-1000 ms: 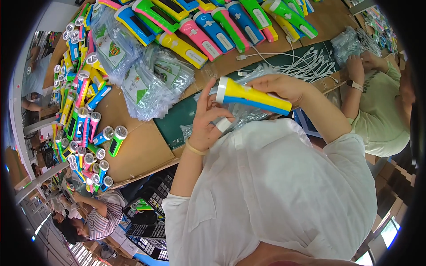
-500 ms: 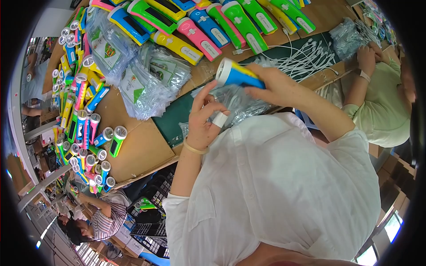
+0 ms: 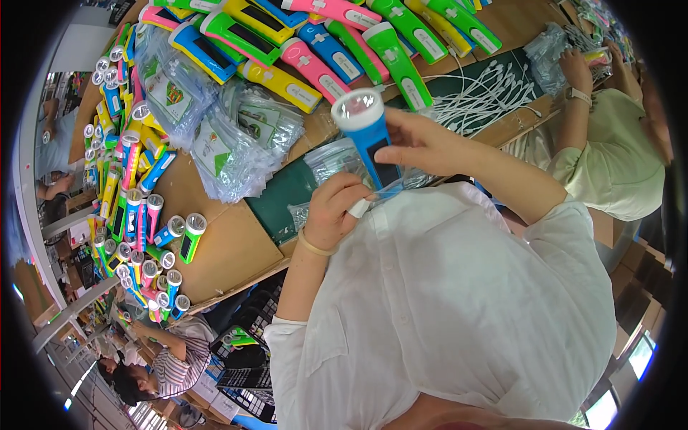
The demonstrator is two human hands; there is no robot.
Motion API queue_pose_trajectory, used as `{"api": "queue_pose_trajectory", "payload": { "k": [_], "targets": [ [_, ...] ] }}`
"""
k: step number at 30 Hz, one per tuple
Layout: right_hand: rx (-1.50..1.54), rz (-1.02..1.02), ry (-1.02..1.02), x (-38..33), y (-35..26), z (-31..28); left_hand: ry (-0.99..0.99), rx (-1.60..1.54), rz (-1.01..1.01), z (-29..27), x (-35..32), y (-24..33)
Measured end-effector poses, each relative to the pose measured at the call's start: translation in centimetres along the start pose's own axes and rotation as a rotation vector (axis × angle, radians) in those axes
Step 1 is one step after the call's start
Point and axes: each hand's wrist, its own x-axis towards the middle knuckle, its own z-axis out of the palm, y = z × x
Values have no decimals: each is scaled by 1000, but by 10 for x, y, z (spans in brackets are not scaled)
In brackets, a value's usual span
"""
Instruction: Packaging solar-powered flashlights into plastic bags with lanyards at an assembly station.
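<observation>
My right hand (image 3: 426,140) grips a blue flashlight (image 3: 367,136) with a white head and a dark panel on its side. The flashlight stands nearly upright, lens end up. Below its lower end, the curled fingers of my left hand (image 3: 333,209), one wrapped in white tape, pinch a clear plastic bag (image 3: 391,190). How far the flashlight's end sits inside the bag, I cannot tell. More clear bags (image 3: 331,159) lie on the green mat (image 3: 279,190) just beyond my left hand.
Green, pink, blue and yellow flashlights (image 3: 308,68) are heaped at the far side, with more (image 3: 131,215) at left. Bags with printed cards (image 3: 233,158) lie on the cardboard (image 3: 229,244). White cables (image 3: 480,100) spread at right near a co-worker (image 3: 609,158). A black crate (image 3: 247,380) stands lower left.
The flashlight has swung from lying tilted to nearly upright, its lower end now by my left hand. My left fingers have closed from a loose spread onto the bag.
</observation>
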Motion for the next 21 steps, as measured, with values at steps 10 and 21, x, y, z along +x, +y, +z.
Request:
{"api": "queue_pose_trajectory", "payload": {
  "k": [10, 21],
  "targets": [
    [-1097, 174, -396, -4, -14, -2, 82, -74, 9, -7, 9, -6],
    [-1411, 42, 560, -14, 27, -125, 51, 125, -81, 0, -2, -13]
  ]
}}
